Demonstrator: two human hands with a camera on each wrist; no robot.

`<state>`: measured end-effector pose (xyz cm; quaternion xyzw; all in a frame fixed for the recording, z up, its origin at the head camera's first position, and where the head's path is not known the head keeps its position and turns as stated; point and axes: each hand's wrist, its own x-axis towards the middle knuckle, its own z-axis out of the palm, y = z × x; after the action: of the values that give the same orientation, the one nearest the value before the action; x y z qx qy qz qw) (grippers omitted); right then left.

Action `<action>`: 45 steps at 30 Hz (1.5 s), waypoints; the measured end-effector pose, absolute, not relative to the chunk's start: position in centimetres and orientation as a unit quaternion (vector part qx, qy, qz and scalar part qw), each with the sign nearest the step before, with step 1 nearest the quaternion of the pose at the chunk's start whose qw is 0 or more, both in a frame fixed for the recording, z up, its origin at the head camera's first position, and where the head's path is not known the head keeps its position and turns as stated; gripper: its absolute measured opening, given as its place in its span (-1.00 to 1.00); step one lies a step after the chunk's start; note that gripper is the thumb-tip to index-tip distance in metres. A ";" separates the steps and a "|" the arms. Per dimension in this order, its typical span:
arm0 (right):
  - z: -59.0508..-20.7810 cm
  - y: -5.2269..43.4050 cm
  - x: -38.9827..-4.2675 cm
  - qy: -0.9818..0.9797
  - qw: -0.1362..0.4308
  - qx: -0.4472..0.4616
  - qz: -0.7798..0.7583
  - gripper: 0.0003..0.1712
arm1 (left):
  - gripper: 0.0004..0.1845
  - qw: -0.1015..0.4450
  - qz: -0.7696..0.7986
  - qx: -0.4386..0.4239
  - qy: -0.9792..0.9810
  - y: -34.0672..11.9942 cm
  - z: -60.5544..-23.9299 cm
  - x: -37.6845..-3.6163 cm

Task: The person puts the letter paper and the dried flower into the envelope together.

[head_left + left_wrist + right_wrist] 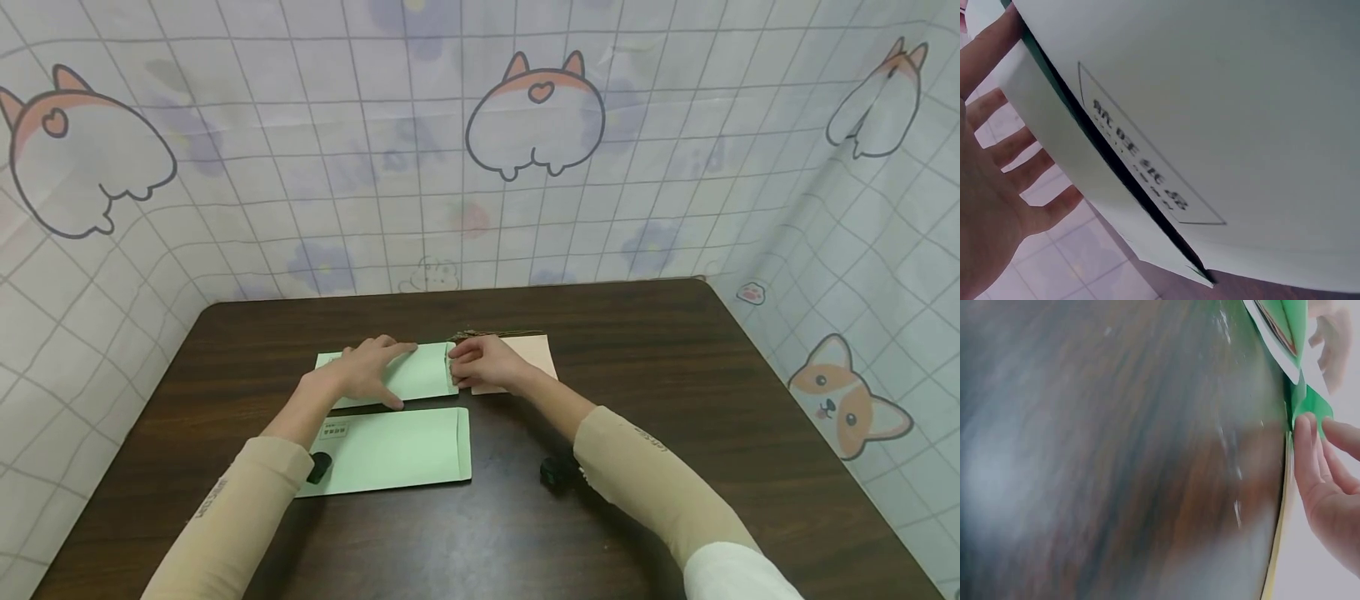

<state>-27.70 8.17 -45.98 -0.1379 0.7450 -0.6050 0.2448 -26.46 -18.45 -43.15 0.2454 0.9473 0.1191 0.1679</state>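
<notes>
A light green envelope (420,371) lies at the far side of the table, its flap end toward my right hand. My left hand (365,369) rests on it with fingers and thumb spread. At the flap end, my right hand (487,364) has its fingers bent. The right wrist view shows the green flap (1315,407) between its thumb and fingertips. Nearer to me lies a second green envelope (397,450) with a printed box on its left end; this print is large in the left wrist view. A cream sheet of paper or card (534,352) lies partly under my right hand.
Thin dried sprigs (468,335) lie along the back edge of the cream sheet. The dark wood table (637,333) is bordered by a patterned cloth (420,167) at the back and sides. A black wrist device (553,473) sits under the right forearm.
</notes>
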 end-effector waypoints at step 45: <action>-45.4 19.4 -29.0 0.868 0.087 -0.031 -0.488 -0.65 | 0.05 0.155 0.115 0.261 0.946 -18.5 -43.2 -25.8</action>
<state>-29.04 19.41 -45.40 -0.0311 0.8680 -0.4879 0.0867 -25.85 -18.48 -43.18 0.2608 0.9460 0.1147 0.1546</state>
